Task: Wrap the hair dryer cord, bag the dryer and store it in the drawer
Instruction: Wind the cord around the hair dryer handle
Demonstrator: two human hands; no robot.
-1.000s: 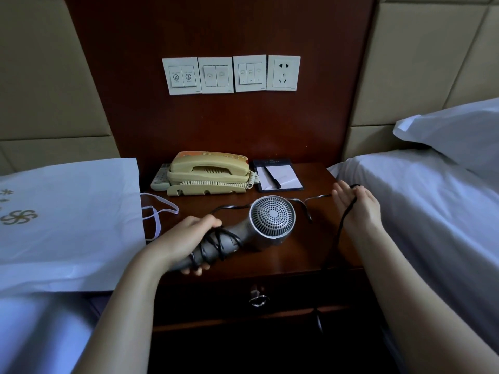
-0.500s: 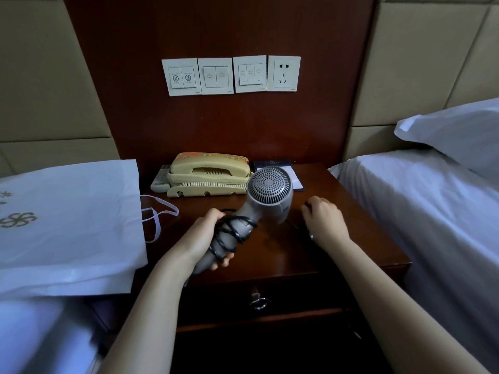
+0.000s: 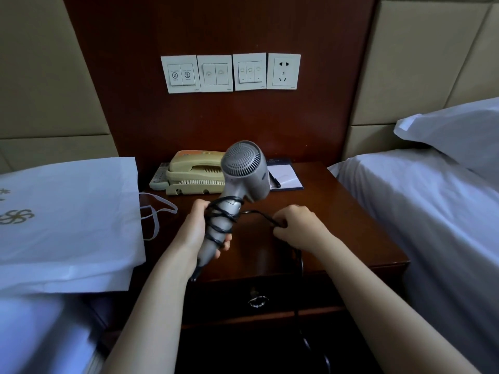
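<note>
Head view: grey hair dryer is held tilted above the nightstand, round grille toward camera, black cord looped several turns round its handle. Left hand grips the handle over the coils. Right hand pinches the slack cord; the rest hangs past the nightstand's front edge, across the closed drawer. Bare wood on the nightstand's right half. White bag lies at its left edge.

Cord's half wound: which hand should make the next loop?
Right, probably. The right hand pinches the loose cord beside the handle; the left hand is busy gripping the hair dryer by its wrapped handle.
</note>
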